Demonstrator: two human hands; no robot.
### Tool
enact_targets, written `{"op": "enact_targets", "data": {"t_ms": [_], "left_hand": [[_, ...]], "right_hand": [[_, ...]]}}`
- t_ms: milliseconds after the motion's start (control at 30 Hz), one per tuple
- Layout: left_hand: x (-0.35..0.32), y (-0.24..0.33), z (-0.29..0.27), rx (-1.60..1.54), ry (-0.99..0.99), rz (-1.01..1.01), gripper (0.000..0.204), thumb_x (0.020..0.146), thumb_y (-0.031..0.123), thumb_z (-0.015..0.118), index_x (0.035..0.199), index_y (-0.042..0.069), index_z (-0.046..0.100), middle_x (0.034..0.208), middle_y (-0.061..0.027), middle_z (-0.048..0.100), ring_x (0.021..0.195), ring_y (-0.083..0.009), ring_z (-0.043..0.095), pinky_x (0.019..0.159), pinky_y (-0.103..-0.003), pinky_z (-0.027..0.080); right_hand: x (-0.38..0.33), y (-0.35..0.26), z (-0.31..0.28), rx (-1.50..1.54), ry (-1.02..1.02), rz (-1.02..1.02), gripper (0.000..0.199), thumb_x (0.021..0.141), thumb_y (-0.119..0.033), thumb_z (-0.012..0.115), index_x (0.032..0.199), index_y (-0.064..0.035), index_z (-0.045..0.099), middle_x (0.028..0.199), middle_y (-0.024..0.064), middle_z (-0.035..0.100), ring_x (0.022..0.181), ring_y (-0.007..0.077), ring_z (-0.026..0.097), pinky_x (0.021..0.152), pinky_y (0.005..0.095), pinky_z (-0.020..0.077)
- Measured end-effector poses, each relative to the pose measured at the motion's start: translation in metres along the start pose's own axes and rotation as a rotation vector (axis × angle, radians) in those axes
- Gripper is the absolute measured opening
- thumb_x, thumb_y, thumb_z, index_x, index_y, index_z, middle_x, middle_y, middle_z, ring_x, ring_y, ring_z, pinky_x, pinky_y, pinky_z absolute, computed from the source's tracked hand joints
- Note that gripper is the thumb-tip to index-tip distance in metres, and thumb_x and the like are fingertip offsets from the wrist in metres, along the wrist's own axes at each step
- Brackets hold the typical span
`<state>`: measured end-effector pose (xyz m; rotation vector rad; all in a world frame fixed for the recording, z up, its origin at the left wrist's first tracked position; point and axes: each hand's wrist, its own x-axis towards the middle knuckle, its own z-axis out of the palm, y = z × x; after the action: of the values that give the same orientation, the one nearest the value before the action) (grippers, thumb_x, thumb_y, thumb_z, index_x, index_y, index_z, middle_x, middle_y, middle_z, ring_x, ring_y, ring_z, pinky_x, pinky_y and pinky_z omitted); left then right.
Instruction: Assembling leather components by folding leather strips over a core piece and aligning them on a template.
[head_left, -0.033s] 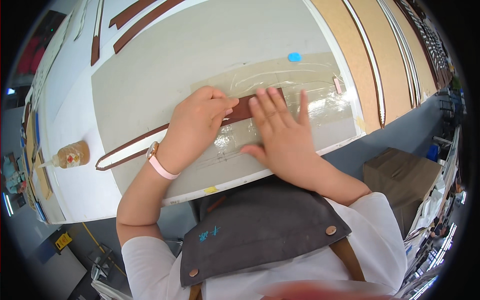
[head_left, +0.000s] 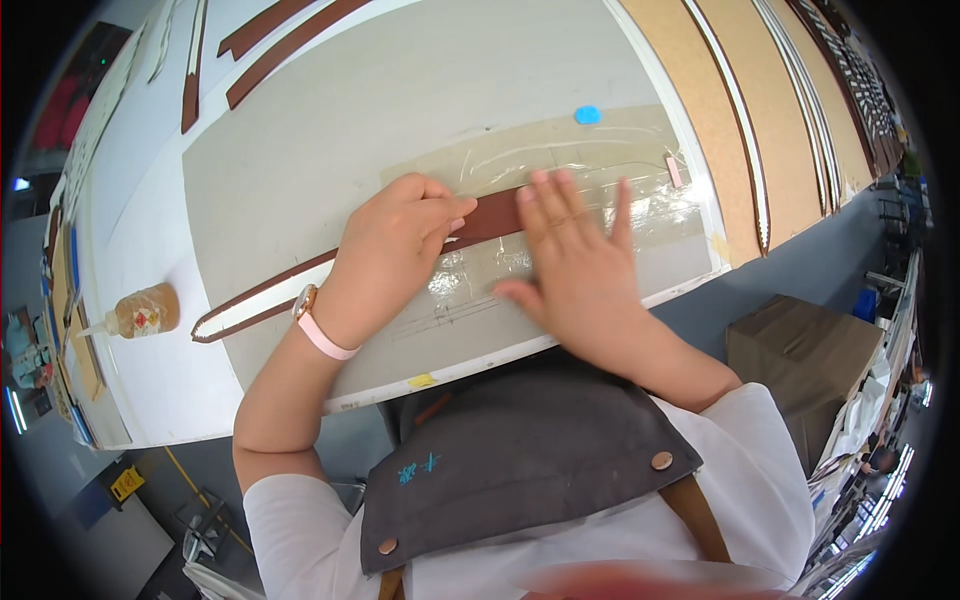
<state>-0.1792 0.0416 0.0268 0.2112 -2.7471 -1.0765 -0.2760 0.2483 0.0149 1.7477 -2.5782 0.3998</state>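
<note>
on grey mat (head_left: 300, 170), brown leather strap (head_left: 490, 215) lies across clear plastic sheet (head_left: 560, 190) — left hand (head_left: 390, 250) curled, fingertips pinching strap; right hand (head_left: 575, 265) flat, fingers spread, pressing strap down. looks like smoothing step — next wants even pressure along strap.

amber glue bottle (head_left: 143, 311) with red-white label at table's left; brown carton (head_left: 805, 355) right

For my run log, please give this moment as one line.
left hand: pressing brown strip | right hand: flat on strip | surface: clear film on grey mat
</note>
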Motion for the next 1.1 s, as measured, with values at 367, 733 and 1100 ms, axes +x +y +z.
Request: {"op": "enact_targets", "data": {"t_ms": [367,733,1100], "left_hand": [[-0.007,0.011,0.003,0.255,0.111,0.146,0.021,0.083,0.013,0.080,0.102,0.006,0.077,0.097,-0.0053,0.067,0.095,-0.0270,0.062,0.080,-0.038,0.054],[-0.006,0.010,0.007,0.038,0.072,0.061,0.020,0.083,0.013,0.082,0.101,0.007,0.075,0.097,-0.0053,0.065,0.094,-0.0253,0.059,0.082,-0.036,0.050],[-0.019,0.036,-0.005,-0.336,0.034,0.053,0.027,0.094,0.014,0.074,0.120,0.010,0.077,0.084,-0.0092,0.069,0.073,-0.0205,0.061,0.071,-0.032,0.049]], "right_hand": [[0.000,0.043,0.007,0.092,0.235,0.152,0.051,0.096,-0.025,0.069,0.141,-0.0029,0.057,0.150,0.0182,0.053,0.145,0.0459,0.040,0.120,0.0617,0.0277],[0.007,0.028,-0.015,0.977,0.208,0.396,0.016,0.099,-0.014,0.065,0.109,-0.0017,0.061,0.113,0.0153,0.068,0.110,0.0338,0.063,0.097,0.0431,0.0486],[0.022,0.001,-0.032,1.487,0.095,0.606,0.043,0.108,-0.036,0.057,0.077,-0.0068,0.059,0.072,-0.0077,0.049,0.070,0.0026,0.042,0.062,0.0241,0.0370]]}}
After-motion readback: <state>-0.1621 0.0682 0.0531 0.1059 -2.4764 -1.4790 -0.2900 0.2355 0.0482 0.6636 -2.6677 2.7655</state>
